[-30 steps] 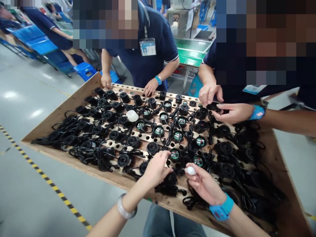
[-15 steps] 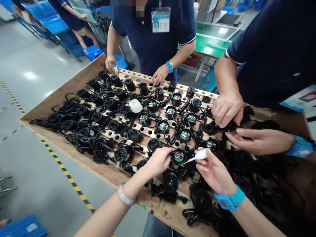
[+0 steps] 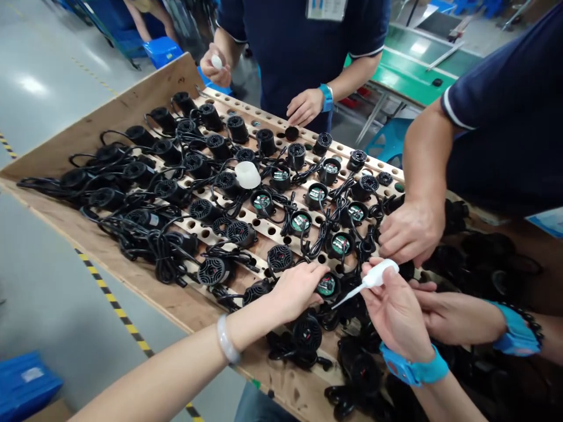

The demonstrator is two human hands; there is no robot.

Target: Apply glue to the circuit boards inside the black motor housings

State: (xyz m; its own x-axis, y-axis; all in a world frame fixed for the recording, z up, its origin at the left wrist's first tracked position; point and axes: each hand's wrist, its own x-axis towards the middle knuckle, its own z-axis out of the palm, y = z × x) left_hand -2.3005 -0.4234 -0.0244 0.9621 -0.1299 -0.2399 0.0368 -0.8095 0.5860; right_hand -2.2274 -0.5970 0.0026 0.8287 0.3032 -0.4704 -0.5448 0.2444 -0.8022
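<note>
My right hand [image 3: 393, 308] is closed round a small white squeeze bottle [image 3: 380, 273] with a long thin nozzle that points down and left. Close to the nozzle tip is an open black round housing [image 3: 328, 285] with a green circuit board and red wire inside. My left hand [image 3: 301, 290] grips the left rim of this housing, its fingers curved over the edge. A black slotted cap [image 3: 280, 258] lies just beyond my left hand. Below, a similar slotted black unit [image 3: 307, 333] sits among coiled black cables.
A wooden tray [image 3: 97, 102] holds several black units, cables and perforated wooden strips. A white cup [image 3: 247, 175] stands among them. Across the tray, a co-worker's hand [image 3: 215, 64] holds a small white bottle. At right, another co-worker's hands [image 3: 413, 231] work beside my right hand.
The view has shifted. My right hand has tilted the bottle, its nozzle still near the housing. The far co-worker's bottle has risen off the tray.
</note>
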